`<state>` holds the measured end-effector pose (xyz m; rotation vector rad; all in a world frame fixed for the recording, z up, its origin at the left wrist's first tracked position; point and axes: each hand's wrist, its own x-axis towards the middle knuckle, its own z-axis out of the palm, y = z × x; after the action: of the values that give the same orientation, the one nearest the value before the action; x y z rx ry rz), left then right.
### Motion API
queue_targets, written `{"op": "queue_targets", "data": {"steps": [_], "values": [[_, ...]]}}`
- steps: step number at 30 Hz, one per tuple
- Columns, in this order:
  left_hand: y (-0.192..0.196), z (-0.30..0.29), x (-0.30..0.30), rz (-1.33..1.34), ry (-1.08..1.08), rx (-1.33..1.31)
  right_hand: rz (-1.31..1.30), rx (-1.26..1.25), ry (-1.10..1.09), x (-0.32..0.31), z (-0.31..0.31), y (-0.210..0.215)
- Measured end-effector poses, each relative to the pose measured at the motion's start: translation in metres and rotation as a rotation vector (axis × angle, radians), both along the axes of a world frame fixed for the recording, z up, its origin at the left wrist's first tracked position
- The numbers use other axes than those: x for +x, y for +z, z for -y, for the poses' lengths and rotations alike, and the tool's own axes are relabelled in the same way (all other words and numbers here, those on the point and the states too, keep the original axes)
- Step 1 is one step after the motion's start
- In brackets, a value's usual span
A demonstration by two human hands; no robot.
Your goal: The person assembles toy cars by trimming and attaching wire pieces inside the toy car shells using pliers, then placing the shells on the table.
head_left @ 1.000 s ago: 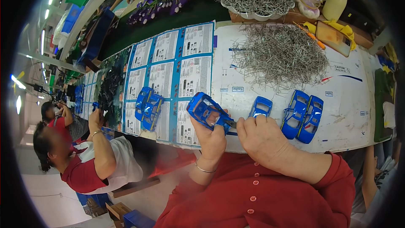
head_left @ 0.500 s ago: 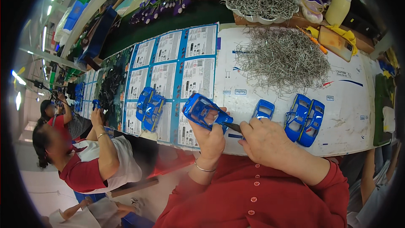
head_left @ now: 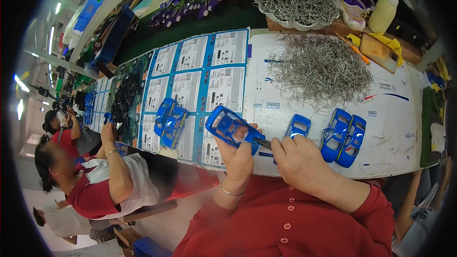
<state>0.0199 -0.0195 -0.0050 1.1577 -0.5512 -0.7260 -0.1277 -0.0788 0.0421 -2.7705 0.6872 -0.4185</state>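
Blue toy car body shell (head_left: 226, 127) is in my left hand (head_left: 238, 157), held above the table edge: fingers curled under it, thumb at its right end. Right hand (head_left: 301, 161) is closed around a dark narrow-nosed hand tool (head_left: 263, 143); grip end hidden in my fist, so can't tell the exact type. Tool tip is at the shell's right end, just beside my left thumb.

A single blue shell (head_left: 299, 125) sits on the white tabletop (head_left: 388, 145) right behind my right hand. Pair of blue shells (head_left: 352, 142) side by side further right. Two more shells (head_left: 175, 126) on the printed card sheet (head_left: 223, 85), left. Loose metal wire pile (head_left: 323, 71) beyond; scalloped white bowl (head_left: 304, 27) past that, heaped with similar pieces.
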Motion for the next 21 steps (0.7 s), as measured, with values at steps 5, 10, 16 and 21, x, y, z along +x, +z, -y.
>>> {"op": "queue_targets", "data": {"steps": [5, 10, 16, 21], "values": [[-0.012, -0.003, -0.006, 0.217, 0.013, 0.050, -0.117, -0.217, 0.095, 0.003, 0.006, 0.009], [-0.021, -0.006, -0.005, 0.289, 0.003, 0.067, -0.139, -0.094, 0.145, 0.003, 0.015, 0.010], [-0.011, -0.006, -0.005, 0.069, -0.021, 0.057, -0.138, -0.014, 0.110, -0.002, 0.014, 0.004], [-0.002, -0.005, 0.006, -0.157, -0.099, -0.002, -0.101, 0.149, 0.082, -0.007, 0.017, 0.010]]}}
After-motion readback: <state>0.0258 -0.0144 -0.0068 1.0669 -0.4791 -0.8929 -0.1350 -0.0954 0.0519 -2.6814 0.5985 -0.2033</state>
